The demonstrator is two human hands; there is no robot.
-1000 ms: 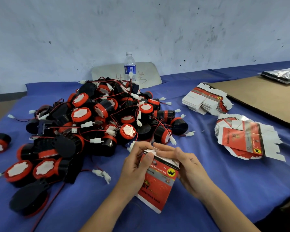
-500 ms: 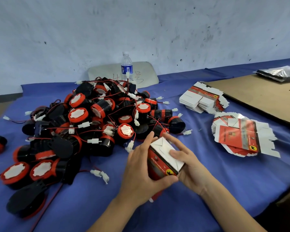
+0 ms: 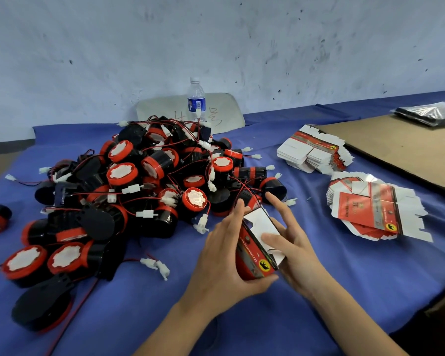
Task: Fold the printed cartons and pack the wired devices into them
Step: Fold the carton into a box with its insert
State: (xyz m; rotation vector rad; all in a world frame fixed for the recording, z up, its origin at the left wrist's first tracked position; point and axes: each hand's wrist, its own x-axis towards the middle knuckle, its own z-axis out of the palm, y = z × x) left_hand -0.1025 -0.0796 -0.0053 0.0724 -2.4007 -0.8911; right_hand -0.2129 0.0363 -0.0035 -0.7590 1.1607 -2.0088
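Tipped over since a moment ago, the carton (image 3: 252, 255) sits clasped in the left hand (image 3: 221, 258), with the right hand (image 3: 298, 253) pressing straight fingers on its white flaps (image 3: 261, 222). They seem only half-tucked, so seat them flush before reaching beyond for the wired devices (image 3: 121, 173).

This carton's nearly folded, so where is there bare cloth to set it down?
Bare blue cloth lies right of your right hand, bordered by the fanned flat cartons and the near edge. Another patch lies left of your left forearm, this side of the pile of wired devices, which crowds the left-centre.
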